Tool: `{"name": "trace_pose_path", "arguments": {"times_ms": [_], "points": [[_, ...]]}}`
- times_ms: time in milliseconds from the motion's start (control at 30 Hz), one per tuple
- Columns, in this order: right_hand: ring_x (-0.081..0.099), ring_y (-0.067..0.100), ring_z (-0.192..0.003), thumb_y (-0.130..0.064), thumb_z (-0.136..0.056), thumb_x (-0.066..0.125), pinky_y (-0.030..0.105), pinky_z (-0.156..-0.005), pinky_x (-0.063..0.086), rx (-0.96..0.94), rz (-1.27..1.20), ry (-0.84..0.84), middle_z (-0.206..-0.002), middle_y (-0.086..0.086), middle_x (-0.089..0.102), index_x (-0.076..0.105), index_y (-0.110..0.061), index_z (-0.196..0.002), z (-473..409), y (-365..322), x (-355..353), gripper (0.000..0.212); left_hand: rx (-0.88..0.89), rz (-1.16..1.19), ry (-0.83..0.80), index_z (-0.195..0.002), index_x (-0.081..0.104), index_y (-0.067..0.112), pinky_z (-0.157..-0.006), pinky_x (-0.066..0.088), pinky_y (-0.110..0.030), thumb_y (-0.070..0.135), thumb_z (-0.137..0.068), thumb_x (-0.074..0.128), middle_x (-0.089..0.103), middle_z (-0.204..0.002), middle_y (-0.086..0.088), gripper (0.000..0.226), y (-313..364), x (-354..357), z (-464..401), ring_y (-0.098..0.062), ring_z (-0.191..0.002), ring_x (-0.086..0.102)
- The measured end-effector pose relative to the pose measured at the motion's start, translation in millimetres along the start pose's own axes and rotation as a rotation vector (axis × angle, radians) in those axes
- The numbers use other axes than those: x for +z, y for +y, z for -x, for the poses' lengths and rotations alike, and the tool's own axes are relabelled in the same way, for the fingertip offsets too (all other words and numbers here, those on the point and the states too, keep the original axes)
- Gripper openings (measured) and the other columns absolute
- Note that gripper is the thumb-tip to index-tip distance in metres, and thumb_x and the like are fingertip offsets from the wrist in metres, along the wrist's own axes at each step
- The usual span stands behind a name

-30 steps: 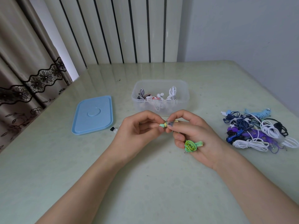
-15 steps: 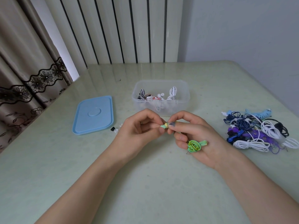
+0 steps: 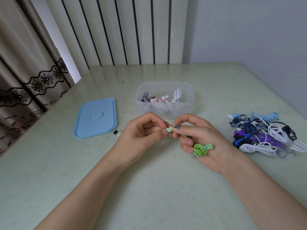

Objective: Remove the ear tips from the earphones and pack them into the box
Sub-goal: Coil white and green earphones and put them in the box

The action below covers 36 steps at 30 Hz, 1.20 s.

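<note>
Two bare hands meet above the pale green table (image 3: 149, 188), just in front of the clear plastic box (image 3: 165, 98). Left hand (image 3: 142, 133): fingers curled, thumb and forefinger tips pinching the mint-green ear tip (image 3: 168, 130), which sits right at those fingertips and pokes out toward the other hand. Right hand (image 3: 197, 138): thumb and forefinger pinching the earbud (image 3: 173, 128) just beside the tip, the thumbnail showing a dark mark. Tip and earbud are touching, between the two pinches; cannot tell whether the tip is off its stem or partly on. A thin green wire runs from the earbud down under the right fingers to the green coiled cable (image 3: 201, 148), which lies across the lower right fingers, held against them; its metal plug hangs just below the coil. The right middle, ring and little fingers are curled loosely under that bundle.

Box is open, holding a few coiled earphones, white ones and a black-and-white striped one, with a bit of red among them. Blue lid (image 3: 96, 117) lies flat on the table left of the box, apart from it. Two loose ear tips (image 3: 116, 132), one black and one whitish, lie on the table between the lid's near corner and the left hand. Pile of earphones (image 3: 265, 133), blue, purple, white, black and light blue, sits on the table to the right, well apart from the hands.
</note>
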State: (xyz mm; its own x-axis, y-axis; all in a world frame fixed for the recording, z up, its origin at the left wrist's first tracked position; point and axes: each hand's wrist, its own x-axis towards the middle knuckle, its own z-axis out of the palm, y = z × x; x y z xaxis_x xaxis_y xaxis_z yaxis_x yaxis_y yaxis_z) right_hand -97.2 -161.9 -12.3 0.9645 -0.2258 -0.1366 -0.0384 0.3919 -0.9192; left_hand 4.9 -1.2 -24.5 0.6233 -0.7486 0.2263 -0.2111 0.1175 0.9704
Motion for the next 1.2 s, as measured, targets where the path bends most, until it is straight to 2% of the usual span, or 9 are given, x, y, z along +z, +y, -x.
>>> {"name": "trace_pose_path", "arguments": {"times_ms": [267, 400, 567, 767, 900, 1033, 1200], "points": [[0.031, 0.009, -0.042, 0.004, -0.088, 0.058, 0.021, -0.041, 0.023, 0.020, 0.003, -0.002, -0.067, 0.012, 0.057, 0.063, -0.011, -0.079, 0, -1, -1, 0.018, -0.008, -0.020, 0.011, -0.094, 0.064, -0.003, -0.102, 0.055, -0.047, -0.008, -0.093, 0.064, 0.077, -0.100, -0.013, 0.006, -1, 1, 1, -0.026, -0.097, 0.075], [0.031, 0.007, -0.040, 0.004, -0.087, 0.058, 0.020, -0.041, 0.022, 0.048, -0.001, -0.023, -0.067, 0.011, 0.056, 0.061, -0.010, -0.078, 1, -2, -2, 0.016, -0.018, 0.032, -0.018, -0.091, 0.064, -0.003, -0.095, 0.057, -0.035, -0.011, -0.092, 0.064, 0.076, -0.101, -0.016, 0.008, 1, 1, 1, -0.027, -0.095, 0.075], [0.030, 0.006, -0.038, -0.003, -0.075, 0.064, 0.018, -0.038, 0.024, 0.091, -0.011, -0.075, -0.067, 0.011, 0.056, 0.061, -0.010, -0.076, 2, -3, -4, 0.007, -0.063, 0.080, -0.102, -0.093, 0.064, -0.004, -0.103, 0.053, -0.040, -0.009, -0.091, 0.065, 0.074, -0.105, -0.023, 0.005, 0, -4, 0, -0.032, -0.102, 0.071], [0.030, 0.006, -0.037, -0.004, -0.073, 0.065, 0.018, -0.036, 0.028, 0.113, 0.001, -0.099, -0.066, 0.013, 0.056, 0.061, -0.009, -0.077, 3, -3, -4, 0.007, -0.111, 0.134, -0.188, -0.091, 0.068, 0.004, -0.094, 0.051, -0.032, 0.001, -0.090, 0.066, 0.073, -0.099, -0.021, 0.003, 1, -10, -2, -0.027, -0.095, 0.067], [0.030, 0.006, -0.037, -0.004, -0.074, 0.065, 0.018, -0.037, 0.026, 0.104, 0.021, -0.095, -0.066, 0.012, 0.056, 0.061, -0.009, -0.078, 3, -3, -4, 0.007, -0.105, 0.111, -0.160, -0.091, 0.068, 0.005, -0.089, 0.052, -0.030, 0.002, -0.089, 0.067, 0.072, -0.091, -0.017, 0.003, 0, -10, -2, -0.024, -0.087, 0.067], [0.031, 0.007, -0.040, 0.003, -0.085, 0.060, 0.019, -0.039, 0.024, 0.049, 0.031, -0.040, -0.066, 0.012, 0.058, 0.060, -0.009, -0.079, 1, 0, -2, 0.013, -0.068, 0.101, -0.092, -0.093, 0.064, -0.003, -0.094, 0.054, -0.032, -0.008, -0.091, 0.065, 0.074, -0.100, -0.018, 0.005, -1, -5, 0, -0.025, -0.094, 0.071], [0.031, 0.008, -0.041, 0.003, -0.088, 0.059, 0.020, -0.040, 0.026, 0.027, 0.035, -0.022, -0.068, 0.013, 0.059, 0.060, -0.009, -0.082, 0, 0, -2, 0.014, -0.045, 0.044, -0.033, -0.094, 0.066, -0.004, -0.091, 0.056, -0.029, -0.009, -0.095, 0.060, 0.077, -0.098, -0.017, 0.009, 1, -2, 1, -0.024, -0.094, 0.075]]}}
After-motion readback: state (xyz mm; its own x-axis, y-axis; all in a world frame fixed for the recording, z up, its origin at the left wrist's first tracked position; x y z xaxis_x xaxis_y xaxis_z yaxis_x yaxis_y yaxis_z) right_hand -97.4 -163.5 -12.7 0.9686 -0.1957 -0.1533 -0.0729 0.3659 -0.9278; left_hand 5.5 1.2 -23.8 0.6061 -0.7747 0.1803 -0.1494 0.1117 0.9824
